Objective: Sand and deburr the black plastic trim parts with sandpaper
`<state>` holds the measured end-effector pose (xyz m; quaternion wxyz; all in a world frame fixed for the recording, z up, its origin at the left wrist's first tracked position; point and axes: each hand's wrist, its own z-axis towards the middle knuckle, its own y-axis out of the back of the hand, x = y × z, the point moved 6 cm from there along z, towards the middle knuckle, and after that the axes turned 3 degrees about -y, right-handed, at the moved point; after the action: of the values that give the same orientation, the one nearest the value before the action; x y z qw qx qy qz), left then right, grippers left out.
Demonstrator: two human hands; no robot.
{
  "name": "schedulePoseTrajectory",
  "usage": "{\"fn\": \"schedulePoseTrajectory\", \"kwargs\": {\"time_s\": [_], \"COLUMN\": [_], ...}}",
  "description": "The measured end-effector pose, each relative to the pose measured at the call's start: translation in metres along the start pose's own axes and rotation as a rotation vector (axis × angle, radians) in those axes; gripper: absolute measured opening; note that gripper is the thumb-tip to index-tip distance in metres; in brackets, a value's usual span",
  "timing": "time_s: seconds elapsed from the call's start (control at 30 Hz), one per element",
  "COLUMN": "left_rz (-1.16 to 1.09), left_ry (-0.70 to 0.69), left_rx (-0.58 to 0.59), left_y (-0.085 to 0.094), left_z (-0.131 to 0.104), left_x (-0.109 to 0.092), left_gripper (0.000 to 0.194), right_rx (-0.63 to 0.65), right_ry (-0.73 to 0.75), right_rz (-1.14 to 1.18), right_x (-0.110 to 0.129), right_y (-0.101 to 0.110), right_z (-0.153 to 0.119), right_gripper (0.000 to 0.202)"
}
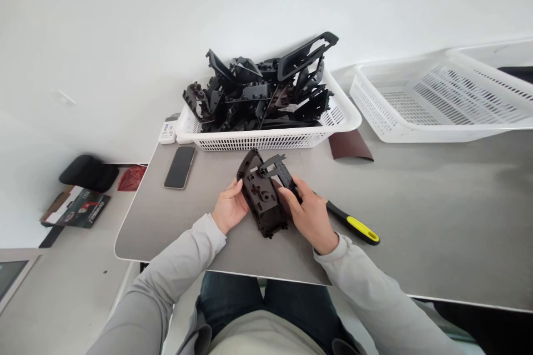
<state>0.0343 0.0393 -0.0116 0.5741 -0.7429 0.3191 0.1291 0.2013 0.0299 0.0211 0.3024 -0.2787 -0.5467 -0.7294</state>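
My left hand grips the left edge of a dark brown plastic molded part, its ribbed inner side facing up, above the front of the table. In my right hand is a black caliper, its jaws against a small raised feature near the part's upper end. I cannot tell whether the jaws press on it. Just right of my right hand lies a tool with a black and yellow handle; its other end is hidden behind the hand.
A white basket heaped with black plastic parts stands behind my hands. Farther right are white baskets. A phone lies at the left, near a small white box. A brown sheet sticks out by the basket.
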Motion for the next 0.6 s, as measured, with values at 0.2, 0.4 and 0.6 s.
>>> {"fn": "schedulePoseTrajectory", "kwargs": {"time_s": [0.2,0.4,0.6], "left_rz": [0.164,0.363,0.41], "left_ry": [0.0,0.202,0.268], "left_rx": [-0.094,-0.034,0.048], "left_y": [0.013,0.018,0.02], "left_z": [0.008,0.008,0.007], "left_x": [-0.013,-0.018,-0.025], "left_gripper": [0.013,0.021,0.022], "right_rx": [0.049,0.166,0.208], "right_ry": [0.043,0.109,0.182], "right_rz": [-0.005,-0.106,-0.18], "right_x": [0.001,0.004,0.005], "right_y": [0.0,0.003,0.006], "right_z": [0.002,0.002,0.0], "right_gripper": [0.048,0.044,0.045]}}
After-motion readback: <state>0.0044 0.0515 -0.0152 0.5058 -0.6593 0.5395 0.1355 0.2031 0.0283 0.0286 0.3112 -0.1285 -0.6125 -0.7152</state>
